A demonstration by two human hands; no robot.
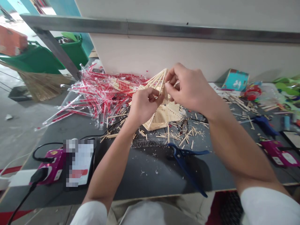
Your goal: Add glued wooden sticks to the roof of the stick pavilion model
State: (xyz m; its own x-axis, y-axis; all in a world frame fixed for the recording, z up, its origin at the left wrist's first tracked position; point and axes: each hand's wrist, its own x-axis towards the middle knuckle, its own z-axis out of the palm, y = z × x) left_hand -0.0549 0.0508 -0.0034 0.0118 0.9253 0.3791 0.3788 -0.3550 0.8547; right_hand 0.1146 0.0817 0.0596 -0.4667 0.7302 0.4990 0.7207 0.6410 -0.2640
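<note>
A small model built of pale wooden sticks [157, 122] stands on the dark table, with a peaked frame of slanting sticks [156, 78] at its top. My left hand [145, 104] is closed, thumb and fingers pinching the lower front of that frame. Close by on the right, my right hand [187, 89] is closed too, its fingertips pinched against the frame's right edge just below the peak. Any small piece between those fingertips is hidden. Blue-handled cutters [187, 165] lie open in front of the model. Cut stick bits [174, 136] are scattered around its base.
Sticks in clear and red wrappers [100, 97] heap up at left. A phone [81, 164] lies beside a purple power strip [52, 165]; another purple strip [278, 153] is at right. Behind are a metal rail [164, 28], a blue paper cup [235, 79] and a blue-handled tool [266, 125].
</note>
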